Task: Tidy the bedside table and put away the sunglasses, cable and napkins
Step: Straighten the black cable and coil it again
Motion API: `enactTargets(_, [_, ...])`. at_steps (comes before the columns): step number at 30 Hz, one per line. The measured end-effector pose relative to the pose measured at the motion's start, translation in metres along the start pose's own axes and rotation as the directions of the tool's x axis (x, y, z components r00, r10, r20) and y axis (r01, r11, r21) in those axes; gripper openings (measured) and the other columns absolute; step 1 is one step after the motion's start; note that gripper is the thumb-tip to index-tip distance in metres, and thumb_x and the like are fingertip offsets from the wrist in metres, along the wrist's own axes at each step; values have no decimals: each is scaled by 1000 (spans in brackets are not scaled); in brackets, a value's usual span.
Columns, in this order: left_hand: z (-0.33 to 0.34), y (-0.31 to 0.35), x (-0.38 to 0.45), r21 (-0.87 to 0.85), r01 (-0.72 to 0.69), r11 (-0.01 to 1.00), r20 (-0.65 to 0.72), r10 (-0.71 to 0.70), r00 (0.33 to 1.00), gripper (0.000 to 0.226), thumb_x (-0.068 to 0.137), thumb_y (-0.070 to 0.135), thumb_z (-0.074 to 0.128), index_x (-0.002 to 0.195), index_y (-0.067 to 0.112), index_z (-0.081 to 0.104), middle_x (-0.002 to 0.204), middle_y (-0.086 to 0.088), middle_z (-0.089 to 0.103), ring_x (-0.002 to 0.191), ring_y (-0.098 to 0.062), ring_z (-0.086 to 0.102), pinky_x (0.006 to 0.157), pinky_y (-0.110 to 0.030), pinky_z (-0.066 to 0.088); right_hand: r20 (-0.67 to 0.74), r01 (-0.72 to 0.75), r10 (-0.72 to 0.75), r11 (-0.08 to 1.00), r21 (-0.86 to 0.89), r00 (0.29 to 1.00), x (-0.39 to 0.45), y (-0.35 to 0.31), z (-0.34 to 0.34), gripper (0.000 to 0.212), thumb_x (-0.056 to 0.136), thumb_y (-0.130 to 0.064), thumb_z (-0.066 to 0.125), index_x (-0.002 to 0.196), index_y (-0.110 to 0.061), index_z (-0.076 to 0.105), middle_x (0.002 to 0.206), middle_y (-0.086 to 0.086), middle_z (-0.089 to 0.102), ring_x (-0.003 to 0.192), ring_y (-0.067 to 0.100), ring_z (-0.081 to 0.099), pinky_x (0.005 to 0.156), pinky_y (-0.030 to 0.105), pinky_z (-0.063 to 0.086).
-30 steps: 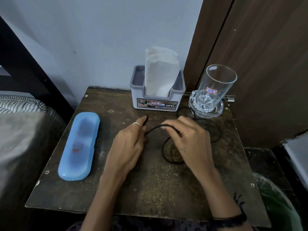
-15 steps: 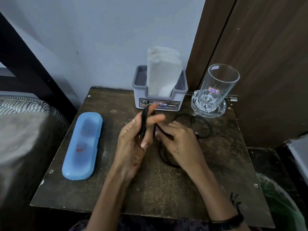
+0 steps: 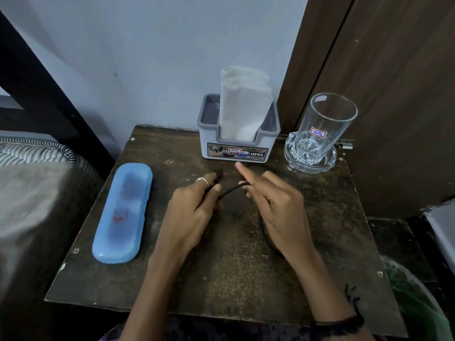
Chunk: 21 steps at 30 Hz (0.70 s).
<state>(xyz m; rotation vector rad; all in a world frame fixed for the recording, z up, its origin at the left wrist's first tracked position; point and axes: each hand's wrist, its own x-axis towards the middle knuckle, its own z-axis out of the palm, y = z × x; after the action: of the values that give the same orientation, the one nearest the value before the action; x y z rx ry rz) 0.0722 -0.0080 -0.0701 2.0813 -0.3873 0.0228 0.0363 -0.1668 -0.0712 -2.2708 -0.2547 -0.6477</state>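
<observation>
The cable (image 3: 232, 189) is a thin black cord stretched in a short arc between your two hands, just above the middle of the bedside table (image 3: 221, 279); more of it seems to curve on the wood under your right wrist, though most of that is hidden. It looks light, limp and a little springy, so expect it to uncoil if you let go. Take it a short way from the end and wind it loop by loop; pinching works better than a fist on something this thin.

Your left hand (image 3: 189, 212) has its fingers curled round one end of the cord, thumb pressing it in. Your right hand (image 3: 273, 205) pinches the other side low between thumb and bent fingers, with the forefinger pointing out straight.

To the left lies a closed blue case (image 3: 123, 212), hard and smooth, probably the home for the sunglasses. At the back edge a grey holder (image 3: 237, 151) keeps the napkins (image 3: 242, 107) upright; they are soft and crush easily. To its right an empty glass (image 3: 325, 124) stands in a clear dish (image 3: 309, 159), both fragile, so keep the cord from swinging that way.
</observation>
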Motion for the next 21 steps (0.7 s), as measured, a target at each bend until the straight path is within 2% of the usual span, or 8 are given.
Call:
enactTargets(3, [2, 7, 1, -231, 126, 965, 208, -77, 975, 36, 93, 30, 44, 72, 15, 69, 42, 4, 51, 40, -5, 40, 46, -18, 33, -73, -29, 33, 998, 51, 997, -1, 7, -2, 39, 94, -8, 50, 132, -14, 48, 77, 6, 56, 70, 3, 57, 70, 13, 50])
enactTargets(5, [2, 11, 2, -420, 200, 885, 294, -76, 953, 39, 89, 33, 40, 71, 18, 71, 39, 4, 44, 37, -11, 32, 37, -15, 25, -106, -82, 90, 994, 76, 990, 0, 12, -2, 41, 92, -2, 50, 132, -11, 48, 77, 0, 57, 72, -5, 56, 71, 3, 42])
enactTargets(8, [5, 14, 0, -648, 220, 729, 334, 13, 942, 41, 91, 27, 33, 82, 16, 71, 40, 6, 45, 33, -6, 27, 37, -12, 25, -83, -156, 171, 975, 159, 982, 0, 14, 1, 41, 91, -2, 53, 130, -12, 50, 77, -10, 59, 72, -10, 56, 70, 5, 42])
enactTargets(12, [10, 20, -1, -898, 237, 370, 263, 22, 964, 39, 92, 20, 32, 110, 4, 63, 63, 1, 65, 38, -4, 37, 54, -14, 44, 36, -203, 199, 969, 143, 979, 2, 6, 10, 34, 89, -21, 53, 122, -16, 61, 75, 2, 70, 70, 7, 63, 66, 20, 45])
enactTargets(15, [13, 19, 3, -954, 156, 258, 155, -22, 988, 32, 94, 14, 36, 122, 6, 49, 104, -1, 72, 56, -5, 56, 60, -20, 51, 175, -189, 168, 975, 114, 970, 3, -3, 15, 21, 88, -21, 56, 104, -22, 70, 66, -1, 64, 66, 13, 61, 65, 32, 48])
enactTargets(17, [15, 16, 4, -943, 109, 315, 86, -87, 992, 33, 90, 14, 40, 122, 13, 45, 120, 0, 66, 74, -5, 65, 65, -17, 52, 215, -143, 121, 985, 92, 969, 3, -6, 18, 10, 85, -16, 60, 81, -23, 66, 61, -10, 53, 61, 10, 54, 61, 36, 47])
enactTargets(19, [17, 12, 3, -808, 12, 588, -45, -82, 996, 36, 90, 16, 40, 123, 29, 45, 129, 11, 57, 91, -4, 65, 76, -15, 51, 238, -101, 87, 994, 48, 967, 3, -7, 18, 10, 80, -15, 60, 76, -24, 58, 58, -16, 42, 62, 5, 45, 58, 31, 42])
enactTargets(21, [17, 11, 2, -468, -88, 879, -106, 43, 993, 46, 95, 13, 39, 129, 43, 32, 131, 29, 48, 102, 2, 61, 84, -9, 44, 267, -34, 34, 999, -6, 963, 3, -9, 18, 13, 77, -18, 58, 67, -25, 54, 59, -18, 38, 64, 4, 39, 62, 27, 37])
